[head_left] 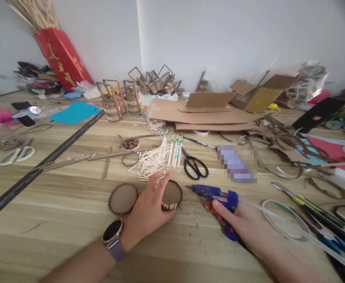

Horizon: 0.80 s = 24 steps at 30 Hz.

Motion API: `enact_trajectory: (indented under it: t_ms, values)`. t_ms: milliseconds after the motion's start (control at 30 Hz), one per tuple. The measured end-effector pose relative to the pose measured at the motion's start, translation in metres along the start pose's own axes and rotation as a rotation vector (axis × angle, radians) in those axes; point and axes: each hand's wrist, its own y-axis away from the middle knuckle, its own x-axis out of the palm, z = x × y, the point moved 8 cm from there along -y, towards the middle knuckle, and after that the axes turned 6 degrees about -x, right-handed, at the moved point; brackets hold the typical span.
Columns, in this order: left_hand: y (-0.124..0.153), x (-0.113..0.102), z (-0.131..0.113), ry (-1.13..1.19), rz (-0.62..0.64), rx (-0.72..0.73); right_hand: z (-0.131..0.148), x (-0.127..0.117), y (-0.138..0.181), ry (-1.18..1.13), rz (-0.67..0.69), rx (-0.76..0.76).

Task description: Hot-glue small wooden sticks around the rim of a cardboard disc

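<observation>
My left hand point(151, 210), with a watch on its wrist, rests over a round cardboard disc point(172, 193) edged with corrugated card; short wooden sticks stand along the disc's near rim. Its fingers curl round the disc's left side and near edge. A second, similar disc point(123, 198) lies just to the left. My right hand point(243, 224) grips a blue hot glue gun point(216, 195) lying low over the table, nozzle pointing left toward the disc. A heap of cut wooden sticks point(149, 163) lies just beyond the left hand.
Black scissors point(194, 165), wrapped chopsticks point(174, 149) and a small dish of brown beads point(130, 143) lie past the sticks. Finished stick baskets point(113, 104), flat cardboard point(202, 114), a red box point(62, 59) and blue paper point(75, 113) stand farther back. Cardboard strips point(281, 145) and tools crowd the right.
</observation>
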Motion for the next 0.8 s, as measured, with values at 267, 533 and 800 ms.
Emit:
enact_trajectory:
  t_ms: [267,533,800]
  values:
    - [0.0,0.001,-0.001,-0.008,0.03,0.001,-0.008,-0.018,0.009,-0.344,0.051,0.194]
    - [0.0,0.0,-0.001,0.02,0.026,0.007,0.011,-0.057,-0.008,0.619,0.016,-0.143]
    - [0.001,-0.001,-0.002,0.017,0.024,-0.003,0.103,0.018,-0.06,0.745,0.2,-0.611]
